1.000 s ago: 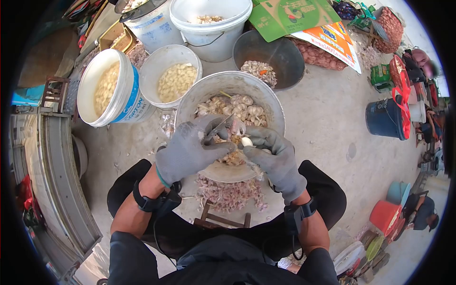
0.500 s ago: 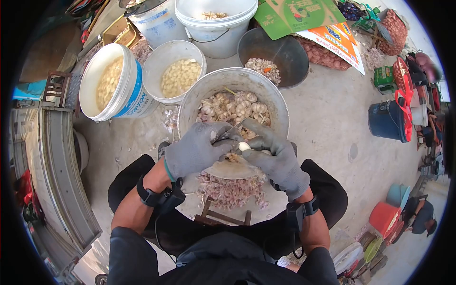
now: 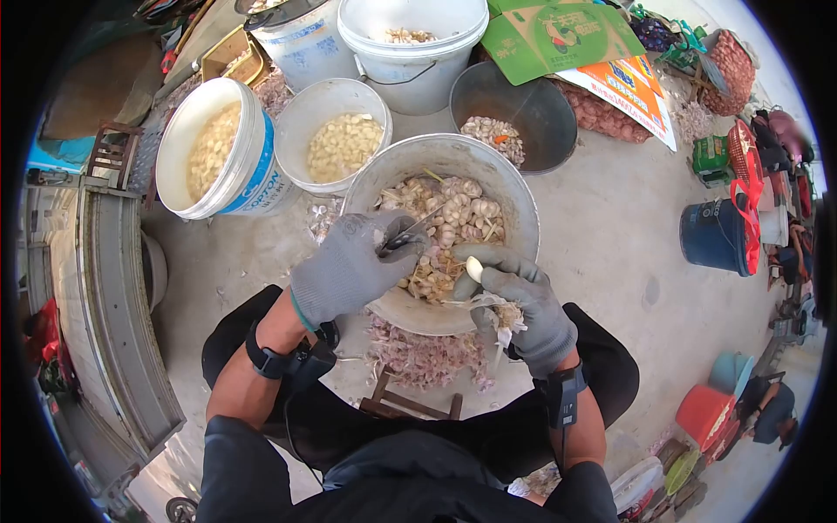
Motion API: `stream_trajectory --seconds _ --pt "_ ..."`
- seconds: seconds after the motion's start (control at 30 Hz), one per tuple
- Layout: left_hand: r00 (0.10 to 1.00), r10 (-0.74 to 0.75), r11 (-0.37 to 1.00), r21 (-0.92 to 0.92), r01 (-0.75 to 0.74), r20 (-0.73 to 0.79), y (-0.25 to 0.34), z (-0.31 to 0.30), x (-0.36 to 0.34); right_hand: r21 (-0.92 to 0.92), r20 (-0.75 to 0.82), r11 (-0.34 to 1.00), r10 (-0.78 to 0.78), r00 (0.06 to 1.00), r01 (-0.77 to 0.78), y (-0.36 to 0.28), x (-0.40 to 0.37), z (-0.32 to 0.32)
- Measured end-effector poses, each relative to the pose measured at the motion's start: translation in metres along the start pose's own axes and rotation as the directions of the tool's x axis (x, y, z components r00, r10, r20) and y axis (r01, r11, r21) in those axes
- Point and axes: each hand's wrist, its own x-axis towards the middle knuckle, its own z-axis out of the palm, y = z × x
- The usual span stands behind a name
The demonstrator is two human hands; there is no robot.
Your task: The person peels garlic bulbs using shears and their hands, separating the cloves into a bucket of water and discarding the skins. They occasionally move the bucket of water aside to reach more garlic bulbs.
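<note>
Grey-gloved right hand (image 3: 523, 305) pinches clove (image 3: 474, 268) near basin (image 3: 440, 141) rim; left hand (image 3: 349, 266) holds knife (image 3: 403, 234).

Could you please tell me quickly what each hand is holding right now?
Left hand: closed on a small knife.
Right hand: closed on a peeled garlic clove.

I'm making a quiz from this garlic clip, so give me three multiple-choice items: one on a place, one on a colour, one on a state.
1. Where is the knife? A in the left hand; B on the ground; C in a white bucket.
2. What colour are the gloves? A red; B grey; C yellow.
3. The clove in the right hand is: A unpeeled; B sliced; C peeled.
Key: 1 A, the blade sticks out of the left grip; 2 B, both are grey; 3 C, it shows bare and white.
</note>
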Motion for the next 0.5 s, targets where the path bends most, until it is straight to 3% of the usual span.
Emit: stream_trajectory --seconds 0.07,0.17,0.2,0.23,0.3,0.37,0.43,0.47,0.5 --pt "0.988 -0.130 0.984 0.114 0.139 -0.085 0.005 -0.026 -0.002 -0.255 -0.065 0.962 -0.114 0.991 0.094 0.005 0.001 0.002" --pt "0.967 -0.165 0.938 0.273 0.215 -0.194 -0.027 -0.059 -0.009 -0.119 -0.084 0.989 -0.093 0.992 0.083 0.011 0.006 0.000" --pt "0.959 -0.187 0.901 0.352 0.253 -0.212 -0.038 -0.066 -0.011 0.010 -0.086 0.999 -0.032 0.996 0.033 0.010 0.007 -0.001" --pt "0.956 -0.193 0.896 0.358 0.263 -0.220 -0.048 -0.070 -0.014 0.013 -0.073 0.999 -0.031 0.997 0.032 0.010 0.009 0.000" --pt "0.936 -0.294 0.748 0.563 0.351 -0.193 -0.067 -0.074 -0.020 -0.046 -0.132 0.998 -0.036 0.991 0.030 0.012 0.012 0.003" --pt "0.945 -0.239 0.694 0.642 0.327 -0.223 -0.089 -0.073 -0.028 -0.062 -0.135 0.997 -0.051 0.989 0.043 0.015 0.017 0.005" --pt "0.952 0.161 0.705 0.706 0.075 -0.261 -0.102 -0.074 -0.032 -0.069 -0.156 0.996 -0.067 0.986 0.057 0.016 0.020 0.008" --pt "0.951 0.157 0.703 0.707 0.081 -0.266 -0.107 -0.074 -0.035 -0.070 -0.149 0.996 -0.066 0.987 0.056 0.017 0.020 0.008" --pt "0.963 -0.016 0.689 0.695 0.207 -0.271 -0.095 -0.076 -0.034 -0.061 -0.134 0.997 -0.049 0.990 0.041 0.017 0.022 0.008"
